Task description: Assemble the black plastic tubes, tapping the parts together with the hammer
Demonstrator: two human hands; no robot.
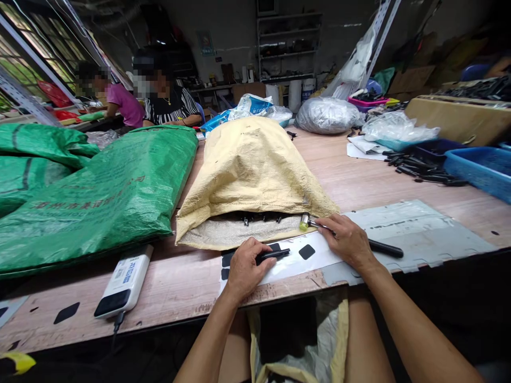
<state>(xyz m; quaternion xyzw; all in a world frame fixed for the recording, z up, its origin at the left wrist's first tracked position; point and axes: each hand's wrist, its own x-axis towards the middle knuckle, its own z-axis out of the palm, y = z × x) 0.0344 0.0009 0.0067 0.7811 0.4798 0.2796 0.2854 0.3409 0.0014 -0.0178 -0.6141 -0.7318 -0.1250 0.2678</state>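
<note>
My left hand point(249, 266) is closed around a slim black part point(273, 256), pinched between thumb and fingers just above a white sheet point(288, 267) with black rounded squares on it. My right hand point(348, 238) grips a small mallet point(385, 248) by its shaft. Its yellowish head point(304, 222) points left, near the sack's mouth, and the black handle sticks out to the right. Directly ahead lies a beige woven sack point(255, 170) with its mouth towards me; several dark pieces point(255, 218) show inside the opening.
A green sack point(104, 197) and a white power bank point(126, 282) with a cable lie left. On the right are a grey plate point(423, 234), black parts point(425, 169) and a blue basket point(483, 167). An open bag point(339, 340) sits between my legs. Two people work at the far left.
</note>
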